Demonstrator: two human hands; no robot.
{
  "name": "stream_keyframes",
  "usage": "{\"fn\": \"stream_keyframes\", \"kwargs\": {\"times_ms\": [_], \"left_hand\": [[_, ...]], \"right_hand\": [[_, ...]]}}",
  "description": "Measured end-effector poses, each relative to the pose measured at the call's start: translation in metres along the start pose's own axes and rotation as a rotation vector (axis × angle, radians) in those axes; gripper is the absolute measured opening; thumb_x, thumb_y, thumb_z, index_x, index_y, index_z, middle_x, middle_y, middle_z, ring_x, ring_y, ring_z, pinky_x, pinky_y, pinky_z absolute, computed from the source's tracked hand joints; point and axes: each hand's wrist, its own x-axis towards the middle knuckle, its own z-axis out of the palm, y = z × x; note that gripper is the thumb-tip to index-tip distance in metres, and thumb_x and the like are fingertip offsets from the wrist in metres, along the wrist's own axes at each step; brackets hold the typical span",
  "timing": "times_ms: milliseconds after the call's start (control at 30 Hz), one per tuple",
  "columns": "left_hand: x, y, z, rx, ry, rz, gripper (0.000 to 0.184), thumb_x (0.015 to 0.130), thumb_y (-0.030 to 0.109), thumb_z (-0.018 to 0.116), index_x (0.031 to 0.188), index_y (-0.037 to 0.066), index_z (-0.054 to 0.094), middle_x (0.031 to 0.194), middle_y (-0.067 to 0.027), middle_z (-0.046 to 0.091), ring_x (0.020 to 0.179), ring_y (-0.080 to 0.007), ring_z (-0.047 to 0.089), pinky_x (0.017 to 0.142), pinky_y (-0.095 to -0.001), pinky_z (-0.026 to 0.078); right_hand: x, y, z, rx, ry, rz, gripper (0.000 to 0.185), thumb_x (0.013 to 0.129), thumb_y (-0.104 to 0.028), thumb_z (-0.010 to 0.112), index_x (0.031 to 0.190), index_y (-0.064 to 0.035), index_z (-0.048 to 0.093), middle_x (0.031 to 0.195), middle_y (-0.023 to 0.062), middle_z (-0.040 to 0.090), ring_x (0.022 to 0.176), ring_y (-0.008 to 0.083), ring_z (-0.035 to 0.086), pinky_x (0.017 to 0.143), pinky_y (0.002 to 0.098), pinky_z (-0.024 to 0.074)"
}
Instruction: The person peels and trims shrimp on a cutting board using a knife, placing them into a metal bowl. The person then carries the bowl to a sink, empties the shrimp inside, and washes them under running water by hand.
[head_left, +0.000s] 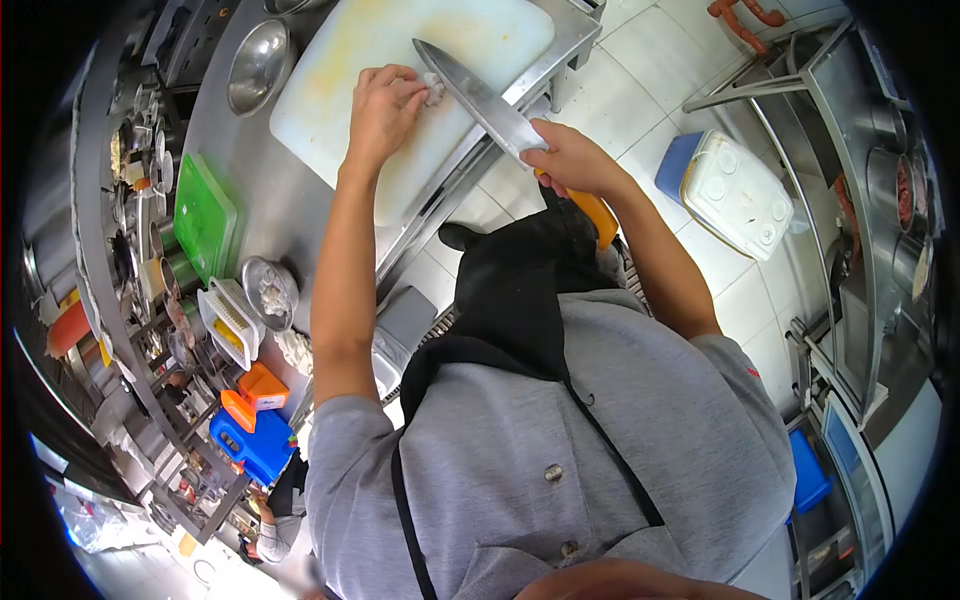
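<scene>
r hand (572, 160): grip clamped on lg knife (478, 102), at the yellow handle/blade join; blade slants to upper ctr of frame, tip over white cutting bd (400, 150). l hand (383, 112) over bd, fingertips at sm whitish pc (434, 90), just l. of blade; can't tell if grip is clamped on it. bd on steel bench (268, 180), upper l. to upper ctr. steel bowl (258, 70) beside bd, upper l.; green flat stack (205, 218) and bowl w/ whitish bits (270, 294), mid l.
</scene>
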Motion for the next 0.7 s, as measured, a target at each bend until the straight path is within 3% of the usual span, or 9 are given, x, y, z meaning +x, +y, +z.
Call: {"fn": "stream_keyframes", "kwargs": {"times_ms": [67,167,400,567,700], "left_hand": [[0.001,0.000,0.000,0.057,-0.018,0.071,0.015,0.086,0.017,0.072,0.094,0.006,0.077,0.100,-0.0063,0.070,0.098,-0.0286,0.057,0.089,-0.0382,0.047],[0.001,0.004,-0.004,0.093,-0.044,-0.006,0.012,0.084,0.019,0.071,0.089,0.010,0.077,0.091,-0.0012,0.069,0.097,-0.0265,0.058,0.087,-0.0392,0.044],[-0.005,0.014,-0.002,0.110,-0.055,-0.117,0.014,0.086,0.022,0.070,0.091,0.012,0.078,0.086,-0.0061,0.069,0.089,-0.0293,0.060,0.080,-0.0403,0.048],[-0.014,0.030,0.010,-0.008,-0.048,-0.515,0.021,0.089,0.025,0.068,0.092,0.005,0.076,0.078,-0.0169,0.071,0.073,-0.0328,0.069,0.072,-0.0415,0.052],[-0.018,0.045,0.013,0.029,-0.004,-0.647,0.022,0.090,0.024,0.067,0.088,0.004,0.076,0.072,-0.0145,0.071,0.067,-0.0273,0.069,0.069,-0.0374,0.052]], "right_hand": [[-0.001,0.001,-0.001,0.004,-0.007,-0.002,0.019,0.095,-0.019,0.055,0.100,-0.0009,0.053,0.065,0.0057,0.055,0.046,0.0121,0.052,0.043,0.0285,0.0434],[-0.006,0.005,-0.002,-0.005,-0.023,0.004,0.018,0.093,-0.017,0.056,0.100,-0.0004,0.053,0.064,0.0055,0.054,0.046,0.0134,0.052,0.042,0.0300,0.0429],[-0.032,0.013,-0.003,-0.064,-0.074,0.027,0.017,0.091,-0.016,0.055,0.098,-0.0001,0.053,0.065,0.0061,0.056,0.046,0.0139,0.054,0.043,0.0303,0.0441],[-0.043,0.026,0.008,-0.020,-0.108,0.044,0.016,0.093,-0.016,0.054,0.099,-0.0016,0.054,0.064,0.0045,0.055,0.046,0.0127,0.053,0.044,0.0289,0.0440],[-0.055,0.032,0.014,-0.046,-0.130,0.071,0.016,0.096,-0.018,0.054,0.100,-0.0026,0.053,0.064,0.0029,0.054,0.046,0.0111,0.051,0.045,0.0277,0.0431]]}}
